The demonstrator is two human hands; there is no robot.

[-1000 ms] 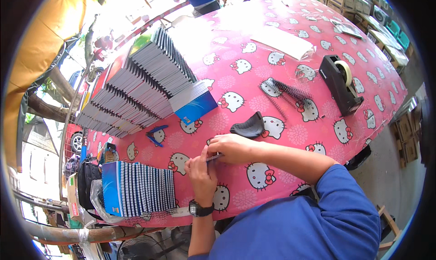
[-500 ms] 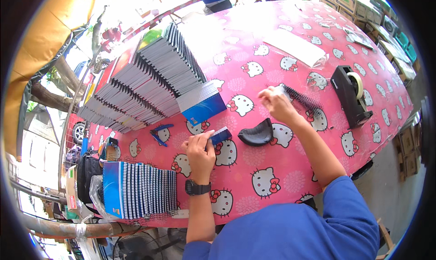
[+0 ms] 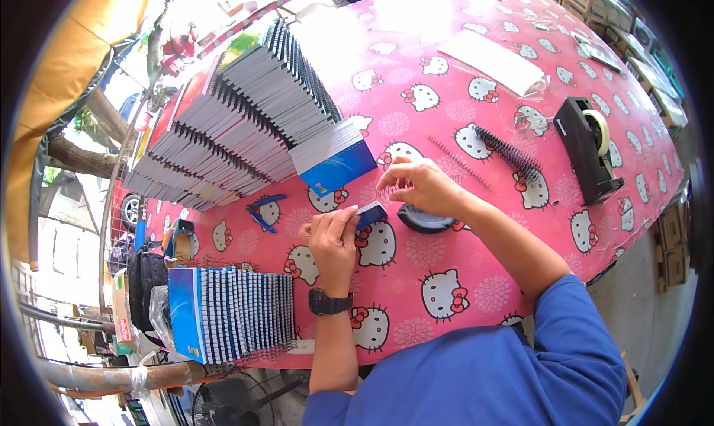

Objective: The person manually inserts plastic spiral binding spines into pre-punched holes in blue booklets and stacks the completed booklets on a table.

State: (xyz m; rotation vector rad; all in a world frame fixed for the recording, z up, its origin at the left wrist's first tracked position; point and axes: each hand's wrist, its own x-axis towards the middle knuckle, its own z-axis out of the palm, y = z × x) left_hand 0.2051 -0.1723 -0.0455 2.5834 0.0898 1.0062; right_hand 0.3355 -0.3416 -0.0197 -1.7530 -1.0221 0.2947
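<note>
A small blue-covered pad of paper (image 3: 372,216) is gripped by my left hand (image 3: 332,236), low over the table, with thumb and fingers closed along its left end. My right hand (image 3: 425,189) is just beyond the pad's right end, fingers bent together as in a pinch. A faint thin thing shows at those fingertips, too small to make out. Below that hand sits a black curved dish (image 3: 425,219), partly covered by it. One thin spiral binding coil (image 3: 457,160) lies to the right, beside a bunch of black coils (image 3: 509,154).
Tall stacks of spiral notebooks (image 3: 245,121) fill the far left, with a blue notebook (image 3: 338,169) at their edge. Blue-handled pliers (image 3: 262,212) lie nearer. More bound notebooks (image 3: 238,314) stand front left. A black tape dispenser (image 3: 584,151) and a white sheet pack (image 3: 494,60) are right.
My right hand has moved left and nearer, from beside the coils to the pad's end. The single coil now shows on the table. My left hand still grips the pad.
</note>
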